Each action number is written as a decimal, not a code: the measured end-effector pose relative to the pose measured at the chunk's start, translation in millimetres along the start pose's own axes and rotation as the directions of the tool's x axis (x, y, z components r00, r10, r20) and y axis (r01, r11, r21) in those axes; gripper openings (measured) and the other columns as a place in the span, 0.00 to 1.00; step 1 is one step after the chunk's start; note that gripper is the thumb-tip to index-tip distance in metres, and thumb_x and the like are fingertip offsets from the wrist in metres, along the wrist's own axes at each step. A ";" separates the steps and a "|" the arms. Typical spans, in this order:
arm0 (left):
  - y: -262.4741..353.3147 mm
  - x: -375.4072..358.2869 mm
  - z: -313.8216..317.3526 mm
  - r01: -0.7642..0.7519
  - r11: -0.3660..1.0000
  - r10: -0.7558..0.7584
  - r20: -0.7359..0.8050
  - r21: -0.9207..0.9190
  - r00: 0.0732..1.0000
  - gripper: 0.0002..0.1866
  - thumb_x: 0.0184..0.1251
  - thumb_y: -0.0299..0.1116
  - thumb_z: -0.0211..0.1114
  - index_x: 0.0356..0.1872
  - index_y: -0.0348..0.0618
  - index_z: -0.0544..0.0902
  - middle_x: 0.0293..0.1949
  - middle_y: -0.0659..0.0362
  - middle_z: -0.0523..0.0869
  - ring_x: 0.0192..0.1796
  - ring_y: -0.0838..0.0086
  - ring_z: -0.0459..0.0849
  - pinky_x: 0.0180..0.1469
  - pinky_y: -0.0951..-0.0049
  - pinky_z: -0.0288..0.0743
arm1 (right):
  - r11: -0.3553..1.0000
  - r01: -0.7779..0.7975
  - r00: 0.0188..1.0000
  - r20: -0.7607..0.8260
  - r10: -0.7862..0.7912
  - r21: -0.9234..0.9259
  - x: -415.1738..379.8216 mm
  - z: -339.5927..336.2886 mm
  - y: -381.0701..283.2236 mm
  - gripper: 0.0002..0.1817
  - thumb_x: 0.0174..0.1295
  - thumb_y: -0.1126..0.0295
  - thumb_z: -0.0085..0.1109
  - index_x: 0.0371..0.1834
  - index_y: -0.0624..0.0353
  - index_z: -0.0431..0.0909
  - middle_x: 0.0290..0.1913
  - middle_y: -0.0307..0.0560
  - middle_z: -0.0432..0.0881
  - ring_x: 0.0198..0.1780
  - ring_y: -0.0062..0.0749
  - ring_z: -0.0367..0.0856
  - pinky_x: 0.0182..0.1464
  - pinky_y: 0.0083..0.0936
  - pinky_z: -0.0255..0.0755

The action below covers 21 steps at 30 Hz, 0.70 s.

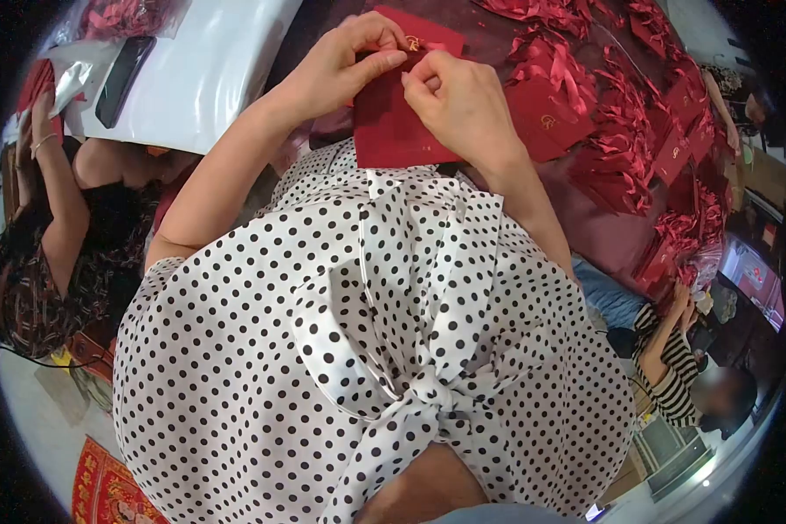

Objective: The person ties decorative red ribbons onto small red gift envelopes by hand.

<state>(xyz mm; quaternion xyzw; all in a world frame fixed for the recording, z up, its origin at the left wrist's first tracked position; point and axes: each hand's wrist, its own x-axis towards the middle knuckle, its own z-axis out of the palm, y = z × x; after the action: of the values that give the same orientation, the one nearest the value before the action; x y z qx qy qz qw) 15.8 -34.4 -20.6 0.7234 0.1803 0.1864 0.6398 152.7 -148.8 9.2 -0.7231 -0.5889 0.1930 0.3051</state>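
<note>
A flat red piece like a card or pouch (396, 131), with a gold emblem near its top, lies in front of my body at the table's edge. My left hand (354, 65) is closed at its upper edge, thumb and fingertips pinched together beside the emblem. Close to its right, my right hand (463, 100) is curled over the same red piece, thumb against the fingers. What the right fingertips pinch is too small to make out. The two hands nearly touch at the fingertips.
Piles of similar red pieces with shiny red ribbons (620, 166) cover the dark red tablecloth (546, 196) on the right. A black phone (124, 83) lies on a white surface (205, 74) at left. One person sits at left; another in a striped top (668, 371) handles ribbons at right.
</note>
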 end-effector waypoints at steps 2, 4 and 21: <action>5.7 -2.0 -1.5 -0.348 0.771 0.394 0.030 0.533 0.919 0.07 0.62 0.30 0.60 0.32 0.38 0.72 0.38 0.60 0.76 0.42 0.73 0.72 0.49 0.75 0.64 | 0.989 -0.111 0.991 0.080 0.104 0.096 -0.6 -9.6 -5.7 0.10 0.51 0.66 0.58 0.25 0.63 0.78 0.22 0.57 0.79 0.27 0.49 0.81 0.34 0.37 0.75; 8.6 -6.6 2.7 -0.320 0.762 0.373 0.023 0.563 0.928 0.07 0.59 0.27 0.61 0.32 0.38 0.71 0.37 0.56 0.75 0.42 0.64 0.73 0.49 0.71 0.64 | 0.957 -0.222 0.966 0.173 0.191 0.185 -0.1 -14.1 -6.7 0.10 0.51 0.66 0.58 0.25 0.64 0.78 0.22 0.58 0.79 0.27 0.49 0.81 0.34 0.38 0.75; 26.4 -16.1 -15.8 -0.296 0.792 0.235 0.182 0.534 0.955 0.08 0.62 0.28 0.57 0.38 0.34 0.76 0.33 0.51 0.79 0.41 0.58 0.75 0.43 0.66 0.70 | 0.961 0.266 0.961 -0.105 -0.257 0.082 -14.9 7.8 6.0 0.10 0.55 0.71 0.58 0.39 0.61 0.75 0.38 0.51 0.75 0.36 0.49 0.78 0.39 0.37 0.73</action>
<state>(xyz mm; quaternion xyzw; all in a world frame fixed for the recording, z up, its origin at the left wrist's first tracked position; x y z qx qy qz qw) -5.3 -32.0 6.7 0.9046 0.0889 0.1752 0.3782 148.6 -162.3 -1.7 -0.6319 -0.6544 0.1448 0.3892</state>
